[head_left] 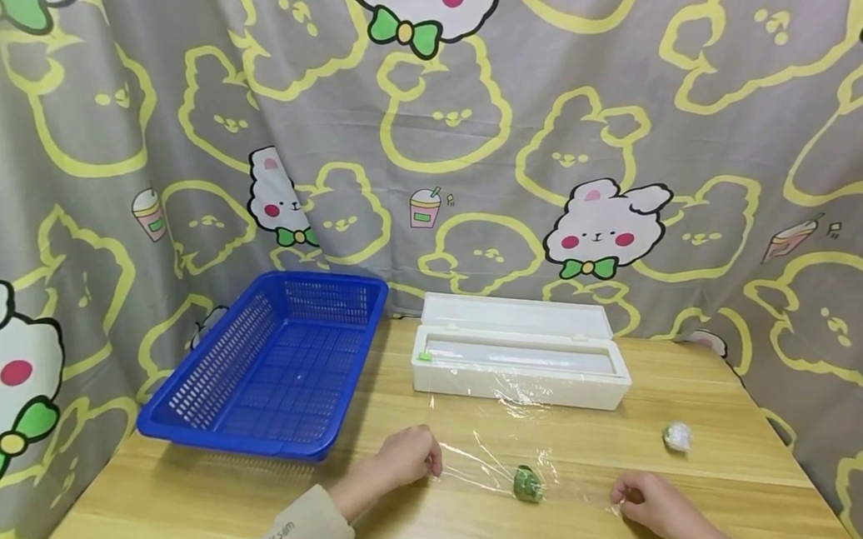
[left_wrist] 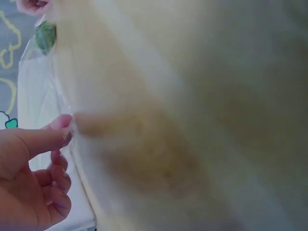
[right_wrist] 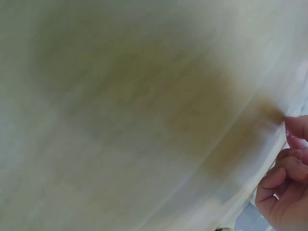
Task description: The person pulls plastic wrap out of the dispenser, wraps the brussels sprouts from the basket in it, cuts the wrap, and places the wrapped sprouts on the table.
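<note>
My left hand (head_left: 412, 454) pinches one corner of a sheet of clear plastic wrap (head_left: 475, 467) between thumb and forefinger. Its grip also shows in the left wrist view, where the hand (left_wrist: 36, 178) has its other fingers curled. At the opposite corner, my right hand (head_left: 654, 504) pinches the film; the right wrist view shows that hand (right_wrist: 286, 178) at the edge. Between the hands sits a small, rounded dark-green item (head_left: 527, 484), kind unclear; whether it is over or under the film I cannot tell. The film stretches back to a white wrap dispenser box (head_left: 523, 392), lid raised.
A blue plastic basket (head_left: 233, 446) stands at the table's left. Right of the dispenser lies a small green item wrapped in clear film (head_left: 677, 437). Inside the dispenser is a pale roll (head_left: 520, 355), with a green piece (head_left: 425, 357) at its left. A patterned curtain (head_left: 460, 242) hangs behind the wooden table (head_left: 389, 527).
</note>
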Demonstrator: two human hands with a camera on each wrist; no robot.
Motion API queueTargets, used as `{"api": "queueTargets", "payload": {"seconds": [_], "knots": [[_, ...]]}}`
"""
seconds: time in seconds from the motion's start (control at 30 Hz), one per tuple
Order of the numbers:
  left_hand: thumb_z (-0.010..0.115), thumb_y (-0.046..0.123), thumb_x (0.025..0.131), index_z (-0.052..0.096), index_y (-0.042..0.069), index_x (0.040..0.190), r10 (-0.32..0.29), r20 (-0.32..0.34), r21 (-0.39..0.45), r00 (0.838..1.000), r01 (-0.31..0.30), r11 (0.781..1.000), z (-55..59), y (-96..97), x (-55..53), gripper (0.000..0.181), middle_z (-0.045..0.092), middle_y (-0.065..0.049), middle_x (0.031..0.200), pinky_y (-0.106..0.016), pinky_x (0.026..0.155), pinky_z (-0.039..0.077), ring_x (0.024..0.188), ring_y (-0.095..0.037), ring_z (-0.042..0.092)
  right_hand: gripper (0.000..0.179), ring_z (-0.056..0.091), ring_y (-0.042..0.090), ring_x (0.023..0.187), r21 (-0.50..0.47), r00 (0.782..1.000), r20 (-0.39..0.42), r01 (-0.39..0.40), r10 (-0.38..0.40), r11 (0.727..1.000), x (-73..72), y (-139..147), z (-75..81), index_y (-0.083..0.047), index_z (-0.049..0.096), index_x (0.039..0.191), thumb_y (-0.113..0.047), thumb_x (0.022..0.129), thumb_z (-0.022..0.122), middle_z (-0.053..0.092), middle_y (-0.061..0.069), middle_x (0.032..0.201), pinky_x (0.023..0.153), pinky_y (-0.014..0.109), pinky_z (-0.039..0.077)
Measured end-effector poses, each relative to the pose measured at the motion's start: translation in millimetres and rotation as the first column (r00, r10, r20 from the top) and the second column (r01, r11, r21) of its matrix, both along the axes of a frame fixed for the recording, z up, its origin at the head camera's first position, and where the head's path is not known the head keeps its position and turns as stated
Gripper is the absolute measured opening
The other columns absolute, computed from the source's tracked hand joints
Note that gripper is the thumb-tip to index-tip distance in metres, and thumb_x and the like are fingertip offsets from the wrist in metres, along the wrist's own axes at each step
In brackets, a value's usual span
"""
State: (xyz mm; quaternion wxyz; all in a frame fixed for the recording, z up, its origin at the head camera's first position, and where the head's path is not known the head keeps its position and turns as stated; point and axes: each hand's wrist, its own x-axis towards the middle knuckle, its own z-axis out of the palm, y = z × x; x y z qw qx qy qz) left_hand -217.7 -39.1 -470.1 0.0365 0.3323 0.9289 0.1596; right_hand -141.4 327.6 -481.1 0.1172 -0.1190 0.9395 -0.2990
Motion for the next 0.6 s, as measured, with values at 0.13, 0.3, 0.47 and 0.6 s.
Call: {"api": "queueTargets", "payload": {"seconds": [0.13,0.3,0.47,0.6], "knots": [[0.068,0.0,0.066,0.068,0.02,0.062,0.011,0.082,-0.014,0.997,-0.01,1.0,6.6,-0.3,-0.3,0.02,0.062,0.009,0.072,-0.024,0.059,0.044,0.07,-0.007,0.054,0.005,0.039,0.0,0.065,-0.107,0.998,0.028,-0.052,0.056,0.993,-1.2,6,-0.4,-0.006,0.06,0.079,-0.001,0.079,0.061,0.055,-0.003,0.076,0.057,0.022,0.038],[0.065,0.0,0.07,0.068,0.017,0.064,-0.007,0.148,-0.045,0.989,0.014,0.999,13.0,0.8,0.5,0.018,0.064,0.007,0.075,-0.024,0.064,0.045,0.073,-0.009,0.056,0.005,0.037,-0.003,0.063,-0.212,0.989,0.044,-0.132,0.144,0.968,-5.1,16,-3.2,0.0,0.063,0.084,-0.004,0.082,0.061,0.051,-0.008,0.072,0.054,0.021,0.036],[0.063,0.002,0.073,0.067,0.017,0.066,-0.021,0.105,-0.109,0.994,0.033,0.993,16.7,4.7,4.9,0.017,0.06,0.005,0.076,-0.027,0.062,0.046,0.077,-0.011,0.055,0.011,0.037,-0.003,0.061,-0.255,0.979,0.048,-0.18,0.199,0.95,-7.9,22,-4.1,0.001,0.064,0.087,-0.008,0.081,0.064,0.049,-0.011,0.071,0.052,0.021,0.035],[0.068,0.016,0.075,0.066,0.02,0.068,-0.04,-0.01,-0.138,0.999,0.038,0.99,18.1,16.4,13.3,0.009,0.05,0.006,0.073,-0.022,0.053,0.041,0.069,-0.008,0.046,0.009,0.036,-0.003,0.06,-0.261,0.976,0.048,-0.194,0.213,0.946,-8.1,22,-3.3,-0.001,0.064,0.086,-0.009,0.081,0.064,0.045,-0.011,0.067,0.051,0.021,0.034]]}}
